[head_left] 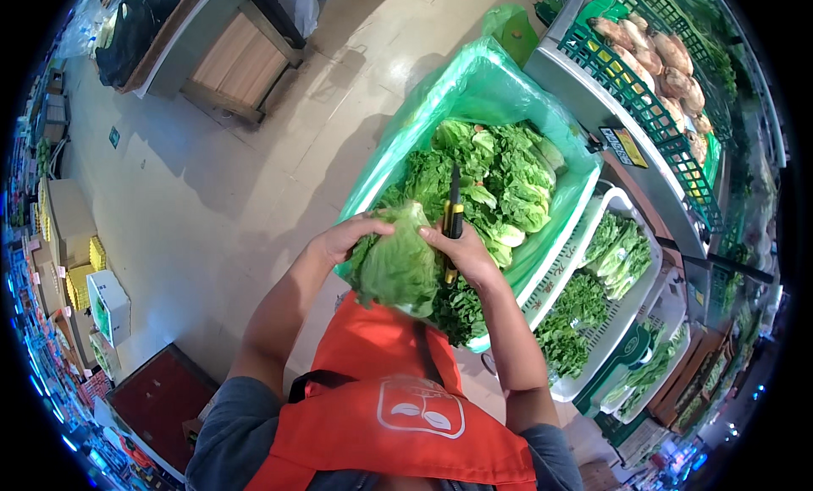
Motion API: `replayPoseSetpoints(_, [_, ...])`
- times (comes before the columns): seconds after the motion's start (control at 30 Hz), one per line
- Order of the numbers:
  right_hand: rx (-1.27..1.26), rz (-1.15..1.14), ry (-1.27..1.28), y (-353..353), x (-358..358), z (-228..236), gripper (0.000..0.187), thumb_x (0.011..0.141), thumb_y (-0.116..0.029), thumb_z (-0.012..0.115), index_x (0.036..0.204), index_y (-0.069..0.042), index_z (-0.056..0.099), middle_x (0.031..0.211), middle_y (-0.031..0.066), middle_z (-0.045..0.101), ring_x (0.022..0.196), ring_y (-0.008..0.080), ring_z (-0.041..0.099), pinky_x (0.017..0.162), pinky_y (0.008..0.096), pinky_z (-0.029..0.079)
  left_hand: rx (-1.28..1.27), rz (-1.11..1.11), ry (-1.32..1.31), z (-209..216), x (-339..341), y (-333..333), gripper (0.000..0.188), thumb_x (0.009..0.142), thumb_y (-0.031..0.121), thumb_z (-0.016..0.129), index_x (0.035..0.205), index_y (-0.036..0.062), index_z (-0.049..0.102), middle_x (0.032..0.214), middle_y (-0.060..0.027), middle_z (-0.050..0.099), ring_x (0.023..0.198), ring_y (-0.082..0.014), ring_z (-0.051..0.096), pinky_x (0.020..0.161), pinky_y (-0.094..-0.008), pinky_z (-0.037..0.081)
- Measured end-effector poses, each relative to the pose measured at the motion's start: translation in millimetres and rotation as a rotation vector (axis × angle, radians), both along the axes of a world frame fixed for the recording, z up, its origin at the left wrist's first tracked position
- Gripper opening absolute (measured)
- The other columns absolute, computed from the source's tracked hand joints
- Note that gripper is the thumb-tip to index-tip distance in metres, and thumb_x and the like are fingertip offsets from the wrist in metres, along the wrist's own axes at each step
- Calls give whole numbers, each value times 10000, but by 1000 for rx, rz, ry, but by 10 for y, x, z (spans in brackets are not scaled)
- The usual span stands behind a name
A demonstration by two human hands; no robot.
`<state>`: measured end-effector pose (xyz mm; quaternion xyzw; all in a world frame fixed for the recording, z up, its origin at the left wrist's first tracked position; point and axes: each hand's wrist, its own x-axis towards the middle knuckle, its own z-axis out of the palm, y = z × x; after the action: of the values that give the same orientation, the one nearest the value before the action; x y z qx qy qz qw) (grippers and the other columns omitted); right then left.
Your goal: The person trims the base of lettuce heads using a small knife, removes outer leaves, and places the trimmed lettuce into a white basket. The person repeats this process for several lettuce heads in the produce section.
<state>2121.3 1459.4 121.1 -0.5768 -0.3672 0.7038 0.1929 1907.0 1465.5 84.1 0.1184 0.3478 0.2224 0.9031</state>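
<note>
Around lettuce (pixel 396 261) — knife (pixel 455 220), lined crate (pixel 555 269), basket (pixel 633 91)

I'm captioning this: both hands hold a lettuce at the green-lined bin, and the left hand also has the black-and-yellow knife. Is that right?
Wrong hand: the head view shows the knife in the right hand; the rest holds.

You are in a produce shop: note the black-and-yellow rectangular shelf label (pixel 624 146) beside the dark-green latticed plastic crate (pixel 624 83) of oblong, pale-brown roots (pixel 675 82).
</note>
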Motion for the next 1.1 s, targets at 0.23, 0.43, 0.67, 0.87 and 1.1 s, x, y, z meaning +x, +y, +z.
replayPoseSetpoints(0.23, [60, 35, -40, -47, 26, 309, 580, 670, -212, 739, 1112, 19, 443, 890, 54, 514, 793, 136, 510, 677, 256, 432, -146, 39, 96, 2, 40, 12, 384, 811, 249, 509, 1092, -13, 524, 1021, -116, 594, 894, -188, 590, 813, -309, 462])
replayPoseSetpoints(0.43, [-12, 20, -96, -49, 80, 479, 628, 656, -85, 706, 1195, 9, 399, 995, 85, 533, 870, 139, 521, 734, 258, 441, 480, -95, 238, 309, 162, 49, 545, 718, 98, 627, 1221, 19, 430, 1104, -75, 534, 1015, -145, 506, 880, -275, 396])
replayPoseSetpoints(0.67, [30, -89, 44, -184, 162, 541, 334, 621, -141, 748, 783, -68, 465, 680, -45, 428, 594, 51, 415, 519, 202, 350, 451, -269, 329, 421, 149, 158, 550, 677, -8, 576, 1214, 28, 462, 1078, -45, 560, 967, -103, 515, 847, -250, 409])
replayPoseSetpoints(0.87, [18, -45, 30, -237, 287, 490, 320, 632, -107, 732, 777, -80, 449, 653, -58, 413, 533, 35, 415, 429, 189, 340, 507, -290, 341, 476, 197, 168, 531, 682, -11, 547, 1206, 26, 479, 1093, -46, 562, 959, -93, 517, 841, -240, 412])
replayPoseSetpoints(1.1, [-13, -64, 49, -255, 354, 455, 377, 607, -80, 745, 796, -97, 419, 639, -62, 392, 525, 35, 419, 416, 190, 330, 475, -289, 292, 510, 163, 169, 522, 694, -29, 478, 1215, 4, 462, 1106, -67, 554, 967, -102, 520, 854, -234, 405])
